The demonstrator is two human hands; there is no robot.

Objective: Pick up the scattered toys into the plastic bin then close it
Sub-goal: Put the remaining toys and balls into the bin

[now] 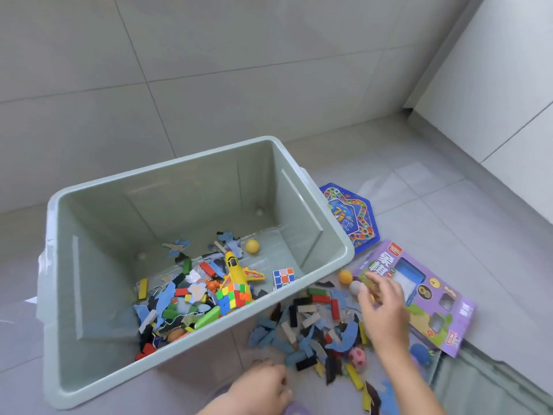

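Right hand (pixel 384 307) is being held over toys (pixel 311 327) beside bin (pixel 167 172), fingers (pixel 375 278) loosely spread; left hand (pixel 263 384) is being held curled, contents unclear.

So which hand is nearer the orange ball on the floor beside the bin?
Right. The right hand hovers just beside the orange ball; the left hand is far off, at the picture's bottom edge.
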